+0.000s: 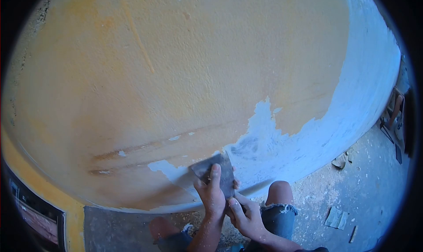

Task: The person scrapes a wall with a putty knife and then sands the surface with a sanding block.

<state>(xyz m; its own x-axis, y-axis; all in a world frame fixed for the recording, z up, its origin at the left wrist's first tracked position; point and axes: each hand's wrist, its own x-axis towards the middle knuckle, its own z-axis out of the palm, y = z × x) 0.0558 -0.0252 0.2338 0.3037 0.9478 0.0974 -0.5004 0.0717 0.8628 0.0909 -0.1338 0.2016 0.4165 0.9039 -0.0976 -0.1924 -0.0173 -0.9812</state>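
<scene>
My left hand point(213, 198) grips a flat dark grey plate point(214, 172), its thumb laid on the plate's face. The lower end of the same plate is pinched by my right hand point(247, 220), thumb on top. The plate's upper edge is at the wall point(176, 89), by the border between yellowish paint and a bare white patch point(260, 150); whether it touches cannot be made out. A smaller white patch point(165, 167) shows left of the plate.
My knees point(280, 194) in torn jeans are close under the wall. Paint flakes and dust lie on the grey floor point(317, 199), with a folded paper piece point(336, 218) and a small strip point(353, 234). A dark-framed opening point(37, 217) is at lower left; clutter point(396, 120) stands far right.
</scene>
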